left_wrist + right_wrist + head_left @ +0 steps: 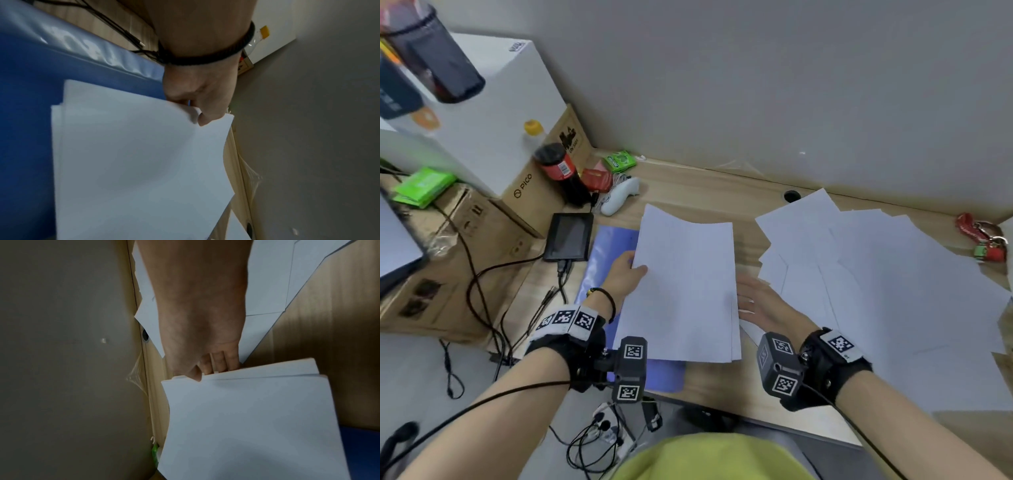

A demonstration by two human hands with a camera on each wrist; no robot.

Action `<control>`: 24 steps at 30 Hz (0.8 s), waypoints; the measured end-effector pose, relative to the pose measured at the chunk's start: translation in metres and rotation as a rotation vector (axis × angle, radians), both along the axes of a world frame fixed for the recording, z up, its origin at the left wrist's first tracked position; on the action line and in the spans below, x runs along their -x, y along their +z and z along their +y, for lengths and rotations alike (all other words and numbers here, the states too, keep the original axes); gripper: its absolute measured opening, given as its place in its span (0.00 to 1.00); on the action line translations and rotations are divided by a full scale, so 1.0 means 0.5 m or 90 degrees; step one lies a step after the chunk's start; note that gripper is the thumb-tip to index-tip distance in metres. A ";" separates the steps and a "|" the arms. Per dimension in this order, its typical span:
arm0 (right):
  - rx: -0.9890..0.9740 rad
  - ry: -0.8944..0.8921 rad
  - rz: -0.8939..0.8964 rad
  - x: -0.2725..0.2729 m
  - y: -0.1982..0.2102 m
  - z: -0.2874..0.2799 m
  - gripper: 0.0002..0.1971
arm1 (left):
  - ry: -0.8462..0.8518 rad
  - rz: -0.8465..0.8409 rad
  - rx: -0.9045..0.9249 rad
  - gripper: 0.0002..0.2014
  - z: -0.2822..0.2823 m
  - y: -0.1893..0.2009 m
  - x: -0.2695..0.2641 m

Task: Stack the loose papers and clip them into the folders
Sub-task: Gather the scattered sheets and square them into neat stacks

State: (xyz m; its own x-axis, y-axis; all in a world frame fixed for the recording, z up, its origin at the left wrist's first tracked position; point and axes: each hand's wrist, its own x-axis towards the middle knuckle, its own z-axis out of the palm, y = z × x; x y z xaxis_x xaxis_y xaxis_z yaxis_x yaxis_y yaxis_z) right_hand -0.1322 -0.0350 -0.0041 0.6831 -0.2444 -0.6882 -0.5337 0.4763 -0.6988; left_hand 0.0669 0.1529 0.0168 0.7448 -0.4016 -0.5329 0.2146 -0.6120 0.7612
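Forearms forward, left grip and right grip thumb-over on opposite edges of the paper stack.

high head, close wrists, shared papers

Head view: bright, even, soft light, source unclear; faint shadow under the paper stack. Wide-angle bending at the frame edges; upper left corner blurred. Both wrist views dim, grainy, soft. Left wrist view: pale glare streaks on the blue folder, upper left; paper edges smeared.
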 end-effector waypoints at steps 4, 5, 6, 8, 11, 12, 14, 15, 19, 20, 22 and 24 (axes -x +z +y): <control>-0.006 0.055 0.065 -0.005 -0.035 0.010 0.13 | 0.008 0.029 -0.076 0.19 0.032 -0.036 -0.021; -0.015 0.050 0.077 -0.004 -0.045 0.010 0.13 | 0.025 0.042 -0.088 0.23 0.038 -0.045 -0.025; -0.024 0.037 0.086 -0.004 -0.050 0.011 0.12 | 0.034 0.058 -0.090 0.26 0.041 -0.047 -0.024; -0.045 0.007 0.089 -0.007 -0.055 0.011 0.06 | 0.052 0.084 -0.069 0.28 0.038 -0.053 -0.028; -0.046 -0.026 0.091 -0.012 -0.061 0.010 0.06 | 0.072 0.115 -0.036 0.24 0.015 -0.042 -0.021; -0.041 -0.031 0.092 -0.012 -0.065 0.009 0.05 | 0.059 0.104 -0.030 0.21 0.004 -0.035 -0.015; -0.033 -0.036 0.093 -0.008 -0.069 0.005 0.07 | 0.031 0.073 -0.017 0.21 -0.015 -0.027 -0.005; -0.032 -0.038 0.096 -0.006 -0.075 0.003 0.10 | 0.021 0.056 -0.016 0.21 -0.019 -0.029 -0.003; -0.014 -0.028 0.100 -0.004 -0.084 0.003 0.18 | 0.004 0.031 -0.017 0.17 -0.020 -0.038 0.001; -0.013 -0.020 0.098 -0.005 -0.084 0.003 0.19 | -0.004 0.032 -0.026 0.14 -0.017 -0.046 -0.002; -0.008 0.004 0.085 -0.007 -0.076 -0.002 0.18 | -0.013 0.017 -0.035 0.11 -0.011 -0.062 -0.009; 0.003 0.006 0.071 -0.002 -0.060 -0.018 0.14 | 0.025 -0.023 -0.054 0.17 -0.013 -0.072 -0.013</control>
State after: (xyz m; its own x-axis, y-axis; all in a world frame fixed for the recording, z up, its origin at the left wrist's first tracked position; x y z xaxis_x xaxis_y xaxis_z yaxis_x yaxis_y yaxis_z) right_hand -0.1312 -0.0442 -0.0342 0.6041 -0.2419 -0.7593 -0.6127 0.4682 -0.6367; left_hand 0.0736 0.1462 -0.0190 0.7786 -0.3267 -0.5358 0.2125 -0.6662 0.7149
